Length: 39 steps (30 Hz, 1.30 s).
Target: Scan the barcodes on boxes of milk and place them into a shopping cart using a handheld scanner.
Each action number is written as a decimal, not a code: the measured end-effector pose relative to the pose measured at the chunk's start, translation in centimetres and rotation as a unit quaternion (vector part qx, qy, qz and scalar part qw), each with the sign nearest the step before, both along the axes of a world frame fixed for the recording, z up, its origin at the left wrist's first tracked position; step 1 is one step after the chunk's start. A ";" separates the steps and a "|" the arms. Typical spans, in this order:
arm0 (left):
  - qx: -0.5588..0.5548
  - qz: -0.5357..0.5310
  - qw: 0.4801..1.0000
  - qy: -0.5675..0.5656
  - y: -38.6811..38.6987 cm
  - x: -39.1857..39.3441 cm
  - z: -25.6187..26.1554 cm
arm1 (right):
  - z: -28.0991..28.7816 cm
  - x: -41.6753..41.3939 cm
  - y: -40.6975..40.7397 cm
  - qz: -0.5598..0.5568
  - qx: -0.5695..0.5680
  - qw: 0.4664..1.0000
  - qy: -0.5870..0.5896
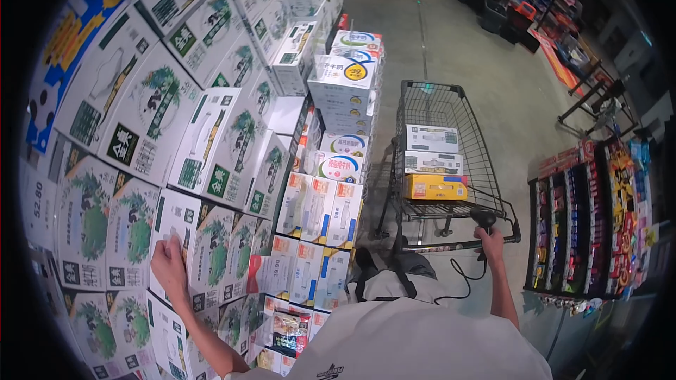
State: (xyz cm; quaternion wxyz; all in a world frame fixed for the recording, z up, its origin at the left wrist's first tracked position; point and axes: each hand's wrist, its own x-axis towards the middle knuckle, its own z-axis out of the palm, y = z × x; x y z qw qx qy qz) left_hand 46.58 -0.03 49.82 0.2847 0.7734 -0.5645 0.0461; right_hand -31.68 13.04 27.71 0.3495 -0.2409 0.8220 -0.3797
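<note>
My left hand [170, 264] is curled at the clear plastic carry handle of a white milk carton [174, 211] in the stack on the left. Its fingertips partly hide the handle. In my right hand [491, 243] is a black handheld barcode scanner [483, 217], and its coiled cord [458, 273] loops back toward my body. The scanner is over the push bar of a black wire shopping cart [478, 142]. Inside the cart are two white cartons [432, 138] and a yellow carton [435, 187] nearest me.
Stacked milk cartons [142, 100] wall the left side. Lower white-and-blue cartons [317, 269] and more milk packs [343, 71] line the aisle. A snack rack [575, 221] stands at right, with black baskets [494, 15] farther off. Grey floor [391, 10] runs ahead.
</note>
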 end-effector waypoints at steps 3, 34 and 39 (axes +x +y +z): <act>0.061 -0.045 0.996 0.036 -0.9 2.2 1.2 | -2.0 -1.4 1.3 -0.041 -0.012 0.999 0.033; 0.214 -0.003 0.934 0.287 3.2 -21.1 19.4 | -4.2 -12.0 3.1 0.000 0.027 0.998 0.060; 0.292 -0.048 0.925 0.239 -0.4 -30.4 19.6 | -4.9 -15.0 3.6 0.037 0.049 0.998 0.030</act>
